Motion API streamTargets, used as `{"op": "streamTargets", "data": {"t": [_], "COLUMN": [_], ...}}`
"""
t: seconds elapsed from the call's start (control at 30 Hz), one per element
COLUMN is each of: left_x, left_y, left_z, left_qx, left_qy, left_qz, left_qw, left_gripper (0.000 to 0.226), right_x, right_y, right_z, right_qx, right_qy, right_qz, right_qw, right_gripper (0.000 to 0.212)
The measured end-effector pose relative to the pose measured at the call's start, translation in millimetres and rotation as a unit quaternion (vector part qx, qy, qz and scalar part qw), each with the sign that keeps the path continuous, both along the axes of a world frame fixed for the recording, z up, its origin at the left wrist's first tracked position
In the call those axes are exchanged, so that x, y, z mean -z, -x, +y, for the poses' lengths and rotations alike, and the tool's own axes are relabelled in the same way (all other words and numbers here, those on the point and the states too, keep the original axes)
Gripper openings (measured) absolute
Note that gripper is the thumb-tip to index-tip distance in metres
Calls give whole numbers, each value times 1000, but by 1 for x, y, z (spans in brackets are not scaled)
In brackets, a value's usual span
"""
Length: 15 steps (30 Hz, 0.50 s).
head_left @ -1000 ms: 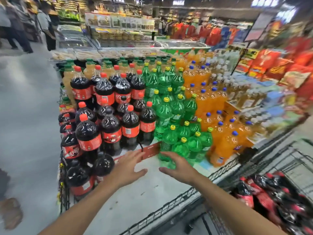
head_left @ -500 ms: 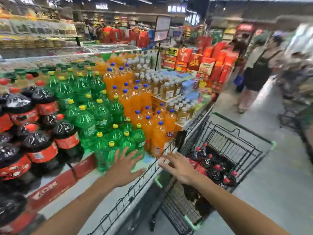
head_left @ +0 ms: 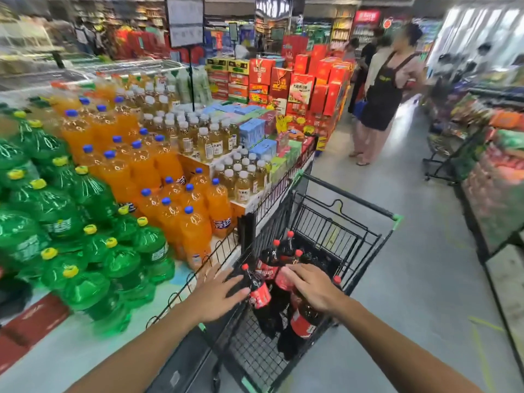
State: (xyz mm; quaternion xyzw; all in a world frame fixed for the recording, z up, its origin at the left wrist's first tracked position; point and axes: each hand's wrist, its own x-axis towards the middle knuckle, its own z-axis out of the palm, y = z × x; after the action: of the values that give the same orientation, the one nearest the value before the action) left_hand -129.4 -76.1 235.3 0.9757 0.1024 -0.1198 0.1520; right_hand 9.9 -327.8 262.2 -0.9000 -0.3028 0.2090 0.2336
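A black wire shopping cart (head_left: 351,197) stands beside the drinks display, and several dark cola bottles with red caps and labels (head_left: 259,295) lie in its basket. My left hand (head_left: 218,293) is over the cart's near left edge with fingers spread and straight, its fingertips at the side of one cola bottle. My right hand (head_left: 312,287) lies flat over the tops of other cola bottles (head_left: 302,324), fingers extended leftwards. Neither hand grips anything that I can see.
The display platform (head_left: 85,350) to my left carries green bottles (head_left: 85,290), orange bottles (head_left: 195,236) and small pale bottles (head_left: 209,143) behind a low wire rail. A person (head_left: 382,95) stands ahead in the aisle. Shelves (head_left: 496,180) line the right side.
My view swung right from the cola stack to the cart. Both hands moved off the display platform and now sit over the cola bottles in the cart.
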Motion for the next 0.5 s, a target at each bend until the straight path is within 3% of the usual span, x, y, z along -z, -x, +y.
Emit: {"op": "streamTargets", "data": {"t": [0.13, 0.5], "left_x": [8, 65], "left_y": [-27, -97], "left_z": [-4, 29], "left_qx": [-24, -54], "left_qy": [51, 145], "left_qz": [34, 124], "left_qw": [998, 980], "left_gripper": [111, 134], "right_x": [10, 49], "right_y": [-22, -85], "right_z": [6, 53], "right_qx": [-8, 14], "right_qy": [-5, 28], "right_qz": [72, 150], "right_qw": [997, 988], "right_gripper": [79, 82]}}
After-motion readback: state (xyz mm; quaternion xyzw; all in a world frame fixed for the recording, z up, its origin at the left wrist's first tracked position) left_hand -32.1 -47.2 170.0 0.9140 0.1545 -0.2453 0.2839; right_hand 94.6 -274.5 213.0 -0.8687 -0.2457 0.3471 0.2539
